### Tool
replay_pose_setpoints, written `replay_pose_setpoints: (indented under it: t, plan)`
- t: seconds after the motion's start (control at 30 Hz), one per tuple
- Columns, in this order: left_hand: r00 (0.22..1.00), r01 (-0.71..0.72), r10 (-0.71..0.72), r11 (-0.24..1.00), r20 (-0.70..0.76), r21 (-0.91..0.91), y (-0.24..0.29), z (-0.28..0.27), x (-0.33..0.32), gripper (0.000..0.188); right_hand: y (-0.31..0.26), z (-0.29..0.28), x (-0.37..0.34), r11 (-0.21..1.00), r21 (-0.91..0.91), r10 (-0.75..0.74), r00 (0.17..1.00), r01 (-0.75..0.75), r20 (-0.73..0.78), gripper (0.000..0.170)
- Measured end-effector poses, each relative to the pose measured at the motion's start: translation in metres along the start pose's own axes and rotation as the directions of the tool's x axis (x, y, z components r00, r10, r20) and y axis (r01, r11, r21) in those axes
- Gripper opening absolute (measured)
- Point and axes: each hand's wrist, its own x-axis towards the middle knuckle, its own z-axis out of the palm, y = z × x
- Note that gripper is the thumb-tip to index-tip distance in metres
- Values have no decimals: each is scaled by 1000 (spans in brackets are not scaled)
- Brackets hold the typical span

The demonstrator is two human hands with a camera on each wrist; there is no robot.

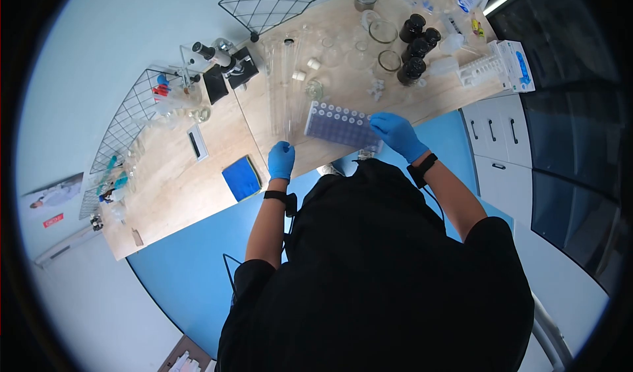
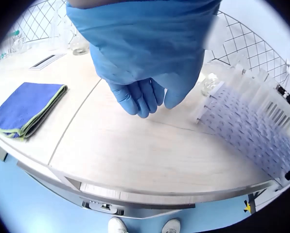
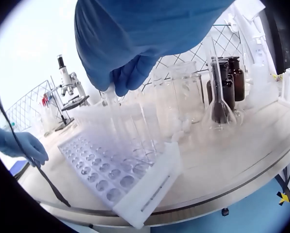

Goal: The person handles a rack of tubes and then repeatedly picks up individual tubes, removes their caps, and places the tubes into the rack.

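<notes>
A purple-white tube rack (image 1: 339, 133) stands near the bench's front edge, its back rows filled with clear capped tubes. My blue-gloved right hand (image 1: 393, 134) is over the rack's right end; in the right wrist view its fingers (image 3: 130, 77) pinch the top of a clear tube (image 3: 116, 114) standing over the rack (image 3: 101, 170). My gloved left hand (image 1: 281, 161) is at the bench edge, left of the rack. In the left wrist view the left hand (image 2: 145, 63) hangs over the wood with fingers loosely bent, holding nothing visible.
Left of my left hand lies a folded blue cloth (image 1: 242, 178). A microscope (image 1: 221, 59) stands at the back left. Long glass tubes (image 1: 283, 88) lie behind my left hand. Brown bottles (image 1: 412, 70), glass dishes (image 1: 389, 61) and a glove box (image 1: 515, 66) are at the right.
</notes>
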Motion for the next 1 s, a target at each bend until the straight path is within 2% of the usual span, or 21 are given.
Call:
replay_pose_setpoints:
  t: [0.07, 0.1, 0.17, 0.23, 0.3, 0.37, 0.4, 0.47, 0.5, 0.57, 0.6, 0.67, 0.7, 0.8, 0.87, 0.9, 0.93, 0.97, 1.0]
  plan:
    - [999, 28, -28, 1000, -43, 12, -3, 6, -3, 23, 7, 7, 0, 990, -99, -88, 992, 97, 93, 7]
    - [997, 5, -3, 1000, -76, 19, -5, 9, -4, 24, 7, 10, 1, 990, -92, -99, 990, 109, 102, 7]
    - [992, -7, 10, 1000, -123, 28, -8, 11, -4, 25, 9, 14, 1, 952, -270, -102, 983, 142, 154, 5]
    - [990, 70, -66, 997, -123, 36, -7, 12, -3, 27, 8, 13, 3, 945, -286, -101, 973, 158, 205, 5]
    - [991, 78, -73, 996, -116, 39, -7, 7, 1, 28, 5, 12, 5, 937, -308, -88, 963, 167, 254, 6]
    - [992, 80, -75, 996, -101, 38, -5, 4, 2, 29, 1, 8, 6, 968, -214, -101, 983, 133, 152, 9]
    - [993, 66, -60, 996, -99, 62, -6, 5, 3, 30, -2, 5, 7, 966, -219, -101, 983, 134, 156, 9]
    - [995, 41, -34, 996, -92, 75, -6, 7, 8, 31, -6, -5, 8, 996, -84, 2, 1000, -3, -17, 11]
    - [997, 35, -28, 996, -76, 87, -7, 9, 9, 31, -1, -9, 7, 995, -96, 6, 1000, -8, -20, 11]
    - [999, 18, -14, 995, -49, 100, -11, 13, 8, 32, 9, -15, 4, 992, -43, 118, 990, -121, -76, 12]
    - [998, 14, -7, 995, -65, 101, -12, 15, 8, 31, 12, -17, 4, 990, -48, 126, 989, -130, -83, 12]
    - [997, 2, 6, 995, -81, 98, -13, 17, 6, 30, 23, -23, 9, 951, 29, 305, 950, -308, 63, 14]
    - [997, 1, 4, 998, -81, 69, -15, 18, 3, 27, 31, -21, 12, 951, 25, 306, 950, -307, 58, 14]
    - [994, -7, 6, 1000, -109, -6, -7, 10, -10, 23, 70, 1, 20, 961, 53, 263, 958, -270, 115, 17]
    - [991, -14, 7, 999, -137, -49, 1, 3, -21, 21, 94, 18, 31, 999, -41, 41, 991, -36, 130, 16]
    - [991, -58, 41, 991, -129, -124, 5, -1, -26, 22, 100, 23, 38, 999, -39, 33, 991, -28, 132, 16]
    - [989, -100, 76, 975, -124, -197, 9, -4, -30, 22, 105, 30, 45, 992, -121, 42, 976, -16, 214, 15]
    - [989, -95, 70, 976, -131, -195, 12, -8, -35, 22, 110, 35, 51, 980, -200, 57, 954, 3, 293, 15]
    - [994, -64, 43, 972, -97, -227, 20, -17, -40, 23, 113, 39, 57, 981, -194, 48, 954, 11, 297, 15]
